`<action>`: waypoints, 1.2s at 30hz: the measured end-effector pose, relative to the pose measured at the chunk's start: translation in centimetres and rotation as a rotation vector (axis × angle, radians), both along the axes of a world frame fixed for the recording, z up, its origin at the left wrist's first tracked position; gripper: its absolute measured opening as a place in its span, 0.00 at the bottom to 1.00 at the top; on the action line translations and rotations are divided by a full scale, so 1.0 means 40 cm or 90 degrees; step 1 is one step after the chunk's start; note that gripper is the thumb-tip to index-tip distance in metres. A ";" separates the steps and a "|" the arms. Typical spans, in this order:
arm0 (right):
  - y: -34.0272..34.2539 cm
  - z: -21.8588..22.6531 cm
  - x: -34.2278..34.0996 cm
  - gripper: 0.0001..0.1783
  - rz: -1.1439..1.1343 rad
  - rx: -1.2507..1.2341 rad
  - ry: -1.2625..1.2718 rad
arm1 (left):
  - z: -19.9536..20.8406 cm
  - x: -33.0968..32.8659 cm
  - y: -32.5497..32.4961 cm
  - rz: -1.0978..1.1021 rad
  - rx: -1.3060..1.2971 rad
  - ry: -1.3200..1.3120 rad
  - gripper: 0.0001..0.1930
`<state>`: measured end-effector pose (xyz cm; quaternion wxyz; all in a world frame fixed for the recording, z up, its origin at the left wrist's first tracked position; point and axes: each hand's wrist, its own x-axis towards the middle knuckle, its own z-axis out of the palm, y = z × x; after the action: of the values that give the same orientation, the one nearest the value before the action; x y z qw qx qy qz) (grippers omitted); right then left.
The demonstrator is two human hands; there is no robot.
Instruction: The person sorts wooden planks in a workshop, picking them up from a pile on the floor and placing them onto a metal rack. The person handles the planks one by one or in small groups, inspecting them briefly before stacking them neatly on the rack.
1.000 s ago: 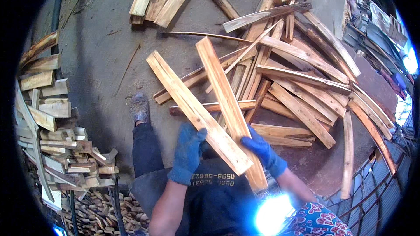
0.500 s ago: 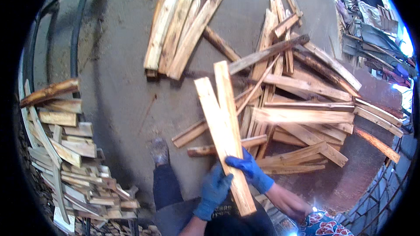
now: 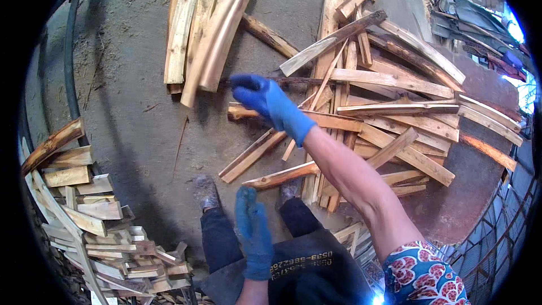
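Note:
Both my hands wear blue gloves. My right hand (image 3: 274, 104) reaches forward and left over the floor, fingers stretched out, nothing in them. Beyond its fingertips lies a long stack of pale planks (image 3: 178, 39), with one plank (image 3: 209, 51) resting on top slightly askew, its near end sticking out toward me. Low in front of my body, my left hand (image 3: 252, 229) is raised with straight fingers and holds nothing. A curved split piece of wood (image 3: 279, 178) lies just past its fingertips. Behind my right wrist runs a brown-edged board (image 3: 333, 121); contact between them cannot be judged.
A loose heap of crossed planks (image 3: 403, 82) spreads over the right side, partly on a reddish sheet (image 3: 451, 209). At lower left stands a pile of short wood pieces (image 3: 113, 243). Dark metal bars (image 3: 70, 51) rise at far left. My boot (image 3: 206, 192) is on the floor.
The two boards in my hands have been let go; a plank now lies atop the stack ahead. My right hand has swung forward and left, and my left hand has come away with fingers straightened.

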<state>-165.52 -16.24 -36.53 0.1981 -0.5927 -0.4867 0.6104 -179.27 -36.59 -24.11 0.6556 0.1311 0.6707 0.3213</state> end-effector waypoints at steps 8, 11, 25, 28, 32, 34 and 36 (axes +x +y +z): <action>-0.202 0.017 0.386 0.41 0.483 -0.070 -0.805 | -0.026 0.003 -0.056 0.068 -0.081 -0.122 0.22; -0.277 -0.039 0.444 0.41 0.485 0.022 -0.872 | -0.034 0.019 -0.074 0.050 -0.100 -0.147 0.21; -0.321 0.234 0.327 0.34 0.112 -0.117 -0.331 | -0.004 0.054 -0.038 0.210 -0.175 -0.303 0.20; -0.131 0.199 0.192 0.38 -0.003 -0.101 -0.157 | -0.022 0.049 -0.058 0.209 -0.176 -0.283 0.20; -0.048 0.031 0.145 0.40 0.097 0.125 -0.134 | -0.019 0.029 -0.053 0.222 -0.168 -0.272 0.20; -0.117 -0.016 0.154 0.34 0.332 0.196 -0.426 | -0.010 0.022 -0.048 0.219 -0.173 -0.254 0.21; -0.254 -0.132 0.203 0.30 0.564 0.297 -0.630 | -0.005 0.023 -0.052 0.214 -0.209 -0.249 0.21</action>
<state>-157.40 -26.41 -41.81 -0.1920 -0.4890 -0.8334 0.1719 -178.34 -38.68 -24.30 0.7224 -0.1539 0.5871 0.3315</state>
